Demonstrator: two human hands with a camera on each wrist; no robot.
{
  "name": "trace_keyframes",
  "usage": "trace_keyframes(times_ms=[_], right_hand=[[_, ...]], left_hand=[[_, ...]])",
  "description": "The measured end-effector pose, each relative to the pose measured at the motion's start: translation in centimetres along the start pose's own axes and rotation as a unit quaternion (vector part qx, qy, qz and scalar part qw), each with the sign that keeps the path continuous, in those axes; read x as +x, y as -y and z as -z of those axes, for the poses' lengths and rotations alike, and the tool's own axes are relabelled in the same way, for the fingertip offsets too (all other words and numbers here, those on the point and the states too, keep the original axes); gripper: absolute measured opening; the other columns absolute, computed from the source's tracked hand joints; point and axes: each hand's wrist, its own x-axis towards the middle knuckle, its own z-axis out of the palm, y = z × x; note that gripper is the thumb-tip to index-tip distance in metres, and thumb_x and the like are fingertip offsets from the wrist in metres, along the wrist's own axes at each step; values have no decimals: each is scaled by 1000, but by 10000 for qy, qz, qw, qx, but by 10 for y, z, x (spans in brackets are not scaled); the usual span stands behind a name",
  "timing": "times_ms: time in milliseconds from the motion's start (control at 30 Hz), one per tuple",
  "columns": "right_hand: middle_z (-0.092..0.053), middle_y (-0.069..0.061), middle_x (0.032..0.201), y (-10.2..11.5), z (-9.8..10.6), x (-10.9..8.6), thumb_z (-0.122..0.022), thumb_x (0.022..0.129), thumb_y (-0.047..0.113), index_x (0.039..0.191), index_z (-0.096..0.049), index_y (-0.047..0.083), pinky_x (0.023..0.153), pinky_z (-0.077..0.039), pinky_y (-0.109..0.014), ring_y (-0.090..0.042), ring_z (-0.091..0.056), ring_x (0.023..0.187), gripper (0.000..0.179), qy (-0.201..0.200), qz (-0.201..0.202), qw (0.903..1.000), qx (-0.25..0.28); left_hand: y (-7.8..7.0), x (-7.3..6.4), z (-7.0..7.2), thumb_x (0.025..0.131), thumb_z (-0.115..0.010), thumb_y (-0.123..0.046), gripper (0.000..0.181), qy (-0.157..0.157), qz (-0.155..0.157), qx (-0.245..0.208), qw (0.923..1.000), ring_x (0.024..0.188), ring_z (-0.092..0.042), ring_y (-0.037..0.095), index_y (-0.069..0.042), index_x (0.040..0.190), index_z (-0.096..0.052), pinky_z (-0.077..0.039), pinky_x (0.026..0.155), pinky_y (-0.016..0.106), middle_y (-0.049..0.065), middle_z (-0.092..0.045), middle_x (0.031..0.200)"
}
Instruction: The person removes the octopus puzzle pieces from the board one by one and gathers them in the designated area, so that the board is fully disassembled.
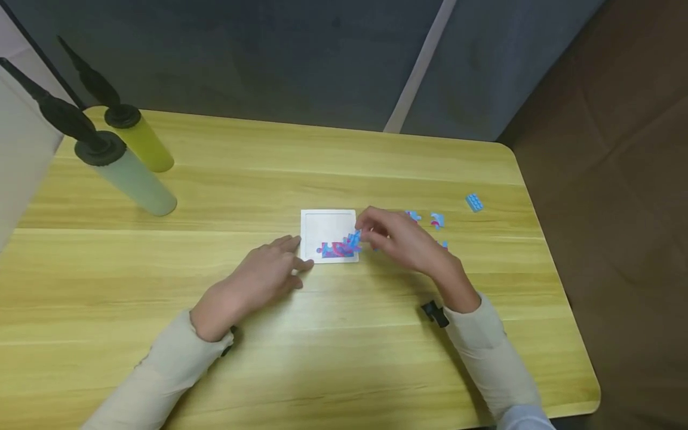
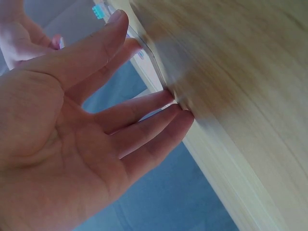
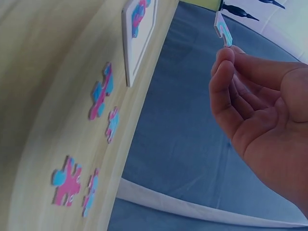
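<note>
A white square puzzle tray [image 1: 326, 222] lies on the table, with joined blue and pink jigsaw pieces [image 1: 334, 250] along its near edge. My left hand [image 1: 263, 272] is at the tray's left side, its fingers extended and touching the edge near the lower left corner. Over the tray's right side, my right hand [image 1: 400, 239] pinches a jigsaw piece [image 3: 223, 30] between thumb and fingertips. In the right wrist view that piece is raised off the table. Several loose jigsaw pieces [image 3: 67, 183] lie to the right of the tray, partly hidden by the right hand in the head view.
A blue toy brick [image 1: 474, 202] lies farther right on the wooden table [image 1: 242, 173]. At the back left are a pale green cylinder [image 1: 142, 185] and a yellow one [image 1: 147, 143], both with black tapered tops. A dark grey curtain [image 1: 242, 60] hangs behind the table.
</note>
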Motion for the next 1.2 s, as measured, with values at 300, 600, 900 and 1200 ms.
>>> trace_keyframes(times_ms=[300, 600, 900, 1200], right_hand=[[-69, -5, 91, -14, -5, -14, -61, 103, 9, 112, -67, 10, 75, -53, -31, -15, -60, 80, 11, 63, -60, 9997, -215], [-68, 2, 92, -31, -11, -25, -62, 103, 14, 111, -69, 13, 77, -51, -30, -15, -58, 83, 10, 245, -352, 9981, -438], [-72, 3, 95, -42, -14, -34, -60, 103, 13, 114, -69, 13, 81, -52, -30, -11, -61, 84, 14, 468, -485, 9964, -516], [-69, 4, 88, -50, -16, -37, -61, 103, 11, 105, -69, 16, 74, -49, -27, -11, -57, 79, 10, 710, -587, 9941, -572]], left_hand=[[-1, 0, 1, 90, -78, -13, 38, 19, 11, 18, 10000, 144, -42, 54, -8, 127, -73, -39, 114, 66, 35, -43, 153], [-2, 2, 0, 91, -77, -13, 38, 8, -28, 24, 10000, 144, -42, 54, -8, 127, -73, -39, 114, 66, 35, -43, 153], [-1, 3, 0, 91, -77, -13, 37, 8, -65, 56, 10000, 143, -43, 54, -8, 128, -73, -40, 113, 66, 35, -45, 152], [-1, 3, 1, 91, -76, -13, 39, 47, -63, 131, 9999, 144, -42, 54, -8, 129, -72, -39, 114, 66, 35, -43, 153]])
